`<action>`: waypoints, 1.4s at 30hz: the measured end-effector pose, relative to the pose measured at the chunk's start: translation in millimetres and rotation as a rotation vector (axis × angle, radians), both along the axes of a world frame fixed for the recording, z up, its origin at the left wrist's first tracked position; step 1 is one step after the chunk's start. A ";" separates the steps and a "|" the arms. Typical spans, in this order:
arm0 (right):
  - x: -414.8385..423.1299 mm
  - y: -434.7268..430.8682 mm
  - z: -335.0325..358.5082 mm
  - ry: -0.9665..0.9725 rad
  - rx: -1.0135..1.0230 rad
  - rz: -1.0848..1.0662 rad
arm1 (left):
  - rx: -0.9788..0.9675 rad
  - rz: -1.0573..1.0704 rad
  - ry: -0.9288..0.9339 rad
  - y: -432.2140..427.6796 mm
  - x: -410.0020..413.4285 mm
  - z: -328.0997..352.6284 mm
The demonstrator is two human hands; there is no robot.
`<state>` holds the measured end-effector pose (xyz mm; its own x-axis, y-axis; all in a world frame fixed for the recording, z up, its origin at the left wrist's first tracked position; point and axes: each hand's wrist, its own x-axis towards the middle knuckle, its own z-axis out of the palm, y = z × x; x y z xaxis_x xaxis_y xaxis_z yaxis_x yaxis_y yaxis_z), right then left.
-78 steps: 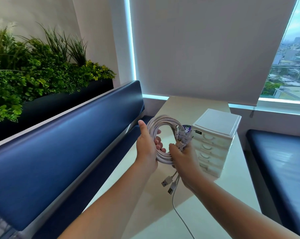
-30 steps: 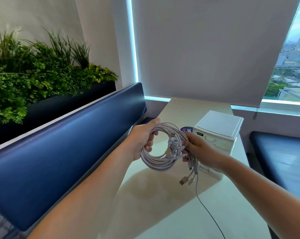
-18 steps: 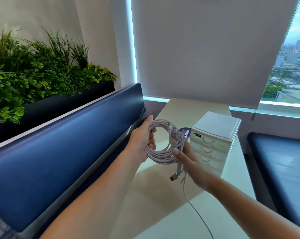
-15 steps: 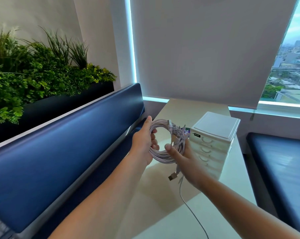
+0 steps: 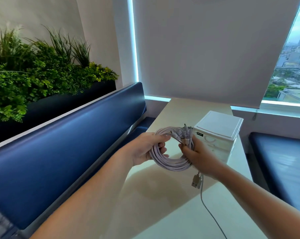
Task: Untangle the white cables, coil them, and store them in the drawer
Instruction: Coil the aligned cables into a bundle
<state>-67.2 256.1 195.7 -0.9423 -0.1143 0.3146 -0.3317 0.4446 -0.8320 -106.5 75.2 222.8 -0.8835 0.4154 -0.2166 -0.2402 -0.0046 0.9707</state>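
Observation:
A coil of white cables (image 5: 170,163) hangs in the air above the table, held between both hands. My left hand (image 5: 144,150) grips the coil's left side. My right hand (image 5: 197,156) grips its right side, where several plug ends (image 5: 186,132) stick up. Two USB plugs (image 5: 196,181) dangle below my right hand, and one loose strand (image 5: 208,209) trails down toward the near edge. Just right of the coil stands the white drawer unit (image 5: 220,128), its drawers shut; my right hand hides part of its front.
The beige table (image 5: 163,204) runs from me to the window blind. A blue padded bench back (image 5: 68,145) lines the left, with green plants (image 5: 33,69) behind it. Another blue seat (image 5: 283,163) lies to the right of the table.
The coil has tilted flatter and sunk slightly. My right hand has shifted its grip lower on the coil's right side; the dangling plugs now hang beneath it.

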 end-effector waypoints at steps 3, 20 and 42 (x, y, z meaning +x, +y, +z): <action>1.9 -1.4 -0.6 0.001 0.125 0.018 | -0.108 -0.025 0.036 0.9 -2.2 1.3; -11.3 41.2 11.0 -0.602 0.015 0.347 | -0.145 0.037 0.128 -19.4 -2.1 -0.7; 5.0 16.1 -22.9 -0.443 -0.057 0.191 | -0.168 -0.014 0.170 -44.2 -15.5 12.0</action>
<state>-62.2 272.1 172.7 -0.9509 -0.2924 -0.1011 -0.0117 0.3603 -0.9328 -122.0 31.0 234.8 -0.9077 0.3982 -0.1323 -0.0723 0.1622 0.9841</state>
